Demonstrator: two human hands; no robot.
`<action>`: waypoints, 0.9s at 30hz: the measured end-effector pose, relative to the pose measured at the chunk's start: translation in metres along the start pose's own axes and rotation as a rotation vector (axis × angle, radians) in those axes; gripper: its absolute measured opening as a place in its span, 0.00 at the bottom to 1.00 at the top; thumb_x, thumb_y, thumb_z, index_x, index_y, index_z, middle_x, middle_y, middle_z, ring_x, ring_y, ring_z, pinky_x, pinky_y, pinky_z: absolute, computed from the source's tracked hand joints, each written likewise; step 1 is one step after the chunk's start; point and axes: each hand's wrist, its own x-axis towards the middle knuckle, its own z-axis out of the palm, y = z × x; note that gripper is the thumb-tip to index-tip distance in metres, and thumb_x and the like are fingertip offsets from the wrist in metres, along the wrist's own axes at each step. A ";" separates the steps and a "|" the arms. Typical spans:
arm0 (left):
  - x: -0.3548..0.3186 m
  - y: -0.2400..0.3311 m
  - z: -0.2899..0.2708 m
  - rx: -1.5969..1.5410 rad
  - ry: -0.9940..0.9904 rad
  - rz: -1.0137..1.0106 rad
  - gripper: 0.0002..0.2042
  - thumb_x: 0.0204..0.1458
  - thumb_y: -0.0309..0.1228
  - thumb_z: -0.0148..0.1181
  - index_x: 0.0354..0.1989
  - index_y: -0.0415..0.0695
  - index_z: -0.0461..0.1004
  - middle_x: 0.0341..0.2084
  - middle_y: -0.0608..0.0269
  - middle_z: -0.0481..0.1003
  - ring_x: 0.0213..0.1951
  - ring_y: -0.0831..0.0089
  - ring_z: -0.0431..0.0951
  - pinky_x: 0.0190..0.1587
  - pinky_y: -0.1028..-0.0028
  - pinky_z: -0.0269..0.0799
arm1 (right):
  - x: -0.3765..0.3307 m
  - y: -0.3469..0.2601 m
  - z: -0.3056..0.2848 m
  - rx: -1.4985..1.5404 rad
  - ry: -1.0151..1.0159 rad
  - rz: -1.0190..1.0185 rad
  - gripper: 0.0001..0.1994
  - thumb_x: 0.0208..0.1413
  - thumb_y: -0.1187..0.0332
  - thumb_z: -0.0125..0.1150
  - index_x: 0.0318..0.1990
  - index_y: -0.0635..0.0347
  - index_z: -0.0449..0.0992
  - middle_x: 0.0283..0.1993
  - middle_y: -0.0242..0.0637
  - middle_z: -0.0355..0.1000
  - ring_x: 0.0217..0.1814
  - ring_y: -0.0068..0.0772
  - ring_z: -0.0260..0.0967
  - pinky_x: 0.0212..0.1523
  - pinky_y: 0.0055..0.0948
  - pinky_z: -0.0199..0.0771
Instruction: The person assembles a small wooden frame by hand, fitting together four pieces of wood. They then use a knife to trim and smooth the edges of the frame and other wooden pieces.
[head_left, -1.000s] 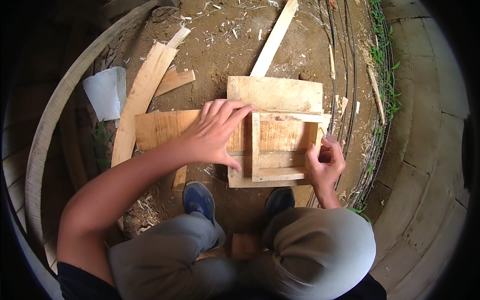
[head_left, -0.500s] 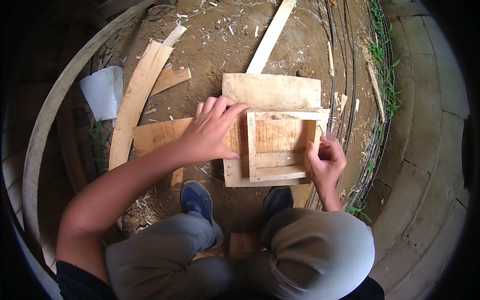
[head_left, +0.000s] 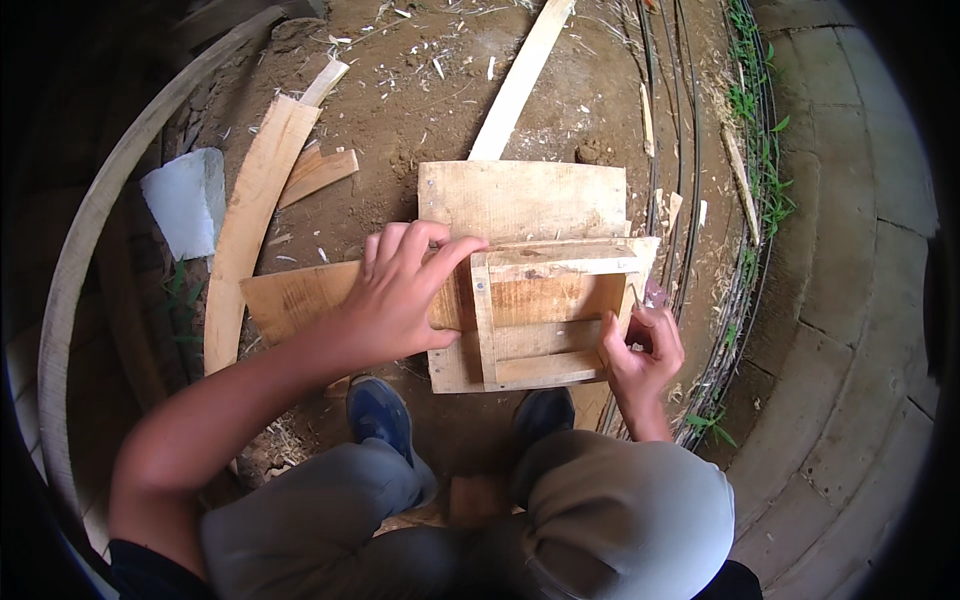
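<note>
A small rectangular wooden frame (head_left: 483, 320) of nailed strips lies on a wide pale board assembly (head_left: 525, 195). My left hand (head_left: 400, 285) is at the frame's far left corner, its fingers bent and its thumb spread away. The index fingertip touches that corner, while the thumb rests at the left edge of the board below. On the other side, my right hand (head_left: 645, 360) is closed beside the frame's right strip. Thumb and index finger pinch a thin, nail-like piece (head_left: 636, 296) against that strip; it is mostly hidden by the fingers.
A plank (head_left: 300, 298) sticks out leftward from under my left hand. Long timber (head_left: 255, 215), an offcut (head_left: 322, 177) and a white block (head_left: 187, 203) lie at the left. Beyond the board is a pale strip (head_left: 520, 80). Black cables (head_left: 697, 150) run along the right.
The whole view has shifted, so the board and hands appear lower and further left. The frame looks slightly turned on the board. Both hands keep their places at its sides.
</note>
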 end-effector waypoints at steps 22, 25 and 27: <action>-0.002 0.011 0.003 0.057 0.036 -0.019 0.47 0.32 0.38 0.81 0.68 0.52 0.65 0.54 0.56 0.62 0.58 0.56 0.60 0.61 0.58 0.54 | 0.004 0.012 0.001 0.088 -0.033 0.101 0.16 0.44 0.78 0.76 0.42 0.70 0.81 0.29 0.36 0.72 0.25 0.23 0.71 0.26 0.21 0.71; -0.002 0.010 0.004 0.040 0.020 -0.026 0.47 0.32 0.38 0.80 0.68 0.51 0.65 0.54 0.55 0.62 0.58 0.55 0.60 0.62 0.58 0.54 | 0.007 0.008 0.002 0.072 -0.030 0.116 0.15 0.44 0.77 0.76 0.41 0.70 0.81 0.29 0.36 0.72 0.26 0.22 0.72 0.26 0.22 0.71; -0.001 0.008 0.004 0.027 0.010 -0.029 0.48 0.32 0.38 0.80 0.68 0.51 0.64 0.54 0.55 0.62 0.59 0.55 0.60 0.63 0.57 0.53 | 0.009 0.007 0.002 0.038 -0.036 0.115 0.15 0.44 0.77 0.76 0.40 0.70 0.81 0.29 0.36 0.72 0.26 0.22 0.71 0.27 0.22 0.70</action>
